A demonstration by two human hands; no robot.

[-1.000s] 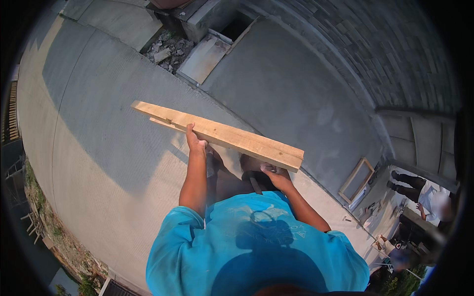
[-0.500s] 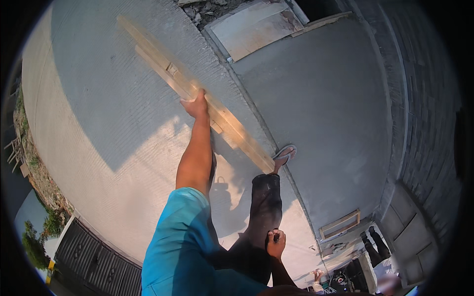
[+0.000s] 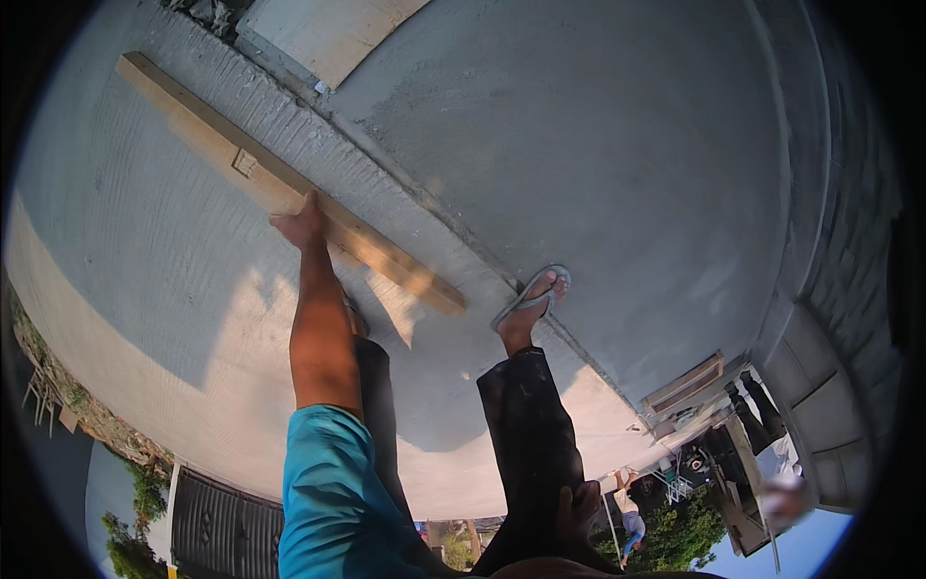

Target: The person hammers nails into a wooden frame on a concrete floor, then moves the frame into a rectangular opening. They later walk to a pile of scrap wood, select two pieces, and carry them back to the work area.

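Observation:
My left hand is wrapped round a long, pale wooden beam, its thumb over the top edge. The beam slants from the upper left down to the centre right, off the ground, and a notch is cut in it left of my hand. A second, shorter strip of timber seems to lie along its lower side; my hand hides part of the join. Beside my right thigh, in shadow, my right hand has its fingers curled. What it holds, if anything, is too dark to make out.
My right foot in a flip-flop stands on the joint between rough concrete and a smoother grey slab. A flat board lies at the far edge. A wooden frame lies at right; other people are beyond it.
My left hand has carried the beam leftward in the picture, and its near end has come away from beside my right foot. My right hand has dropped lower, into shadow. The view has swung right.

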